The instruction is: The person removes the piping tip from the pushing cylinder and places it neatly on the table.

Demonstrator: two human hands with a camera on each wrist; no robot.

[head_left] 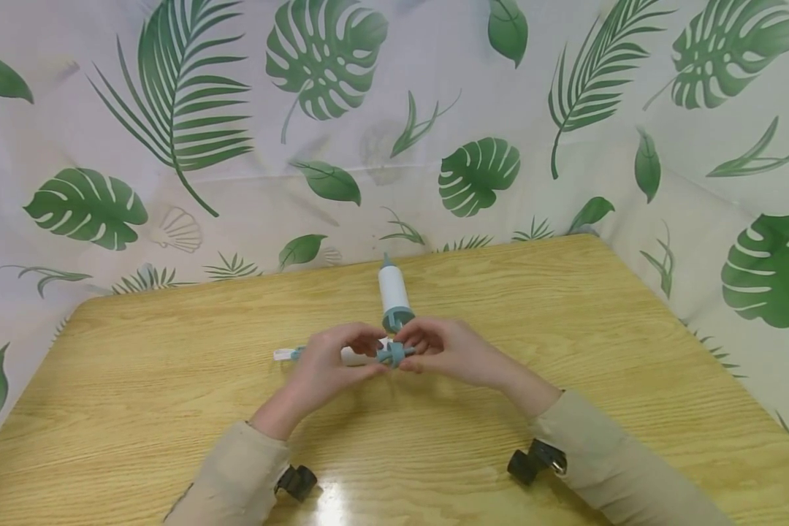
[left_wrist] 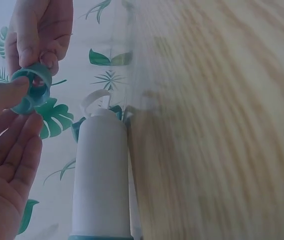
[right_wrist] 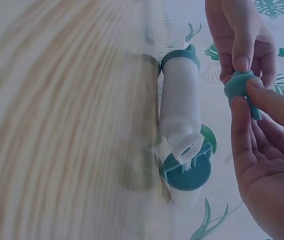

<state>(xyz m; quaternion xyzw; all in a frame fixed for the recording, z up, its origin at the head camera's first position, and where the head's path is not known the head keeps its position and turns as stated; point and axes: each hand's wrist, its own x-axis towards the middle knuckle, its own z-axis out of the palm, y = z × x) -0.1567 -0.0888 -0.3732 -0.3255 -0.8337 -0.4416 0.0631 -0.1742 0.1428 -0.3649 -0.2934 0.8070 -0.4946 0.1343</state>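
Between both hands, off the table, is a small teal plastic cap with a round collar and a narrow spout. My left hand pinches one side of it between thumb and fingers. From the other side my right hand pinches it too, as the right wrist view shows on the teal cap. Just behind the hands lies a white barrel, partly hidden by the left hand; in the left wrist view this white barrel has a white loop at its end.
Farther back lies a white syringe-like tube with a pointed teal tip and a teal flange. A wooden table bears everything. Behind it hangs a leaf-patterned cloth.
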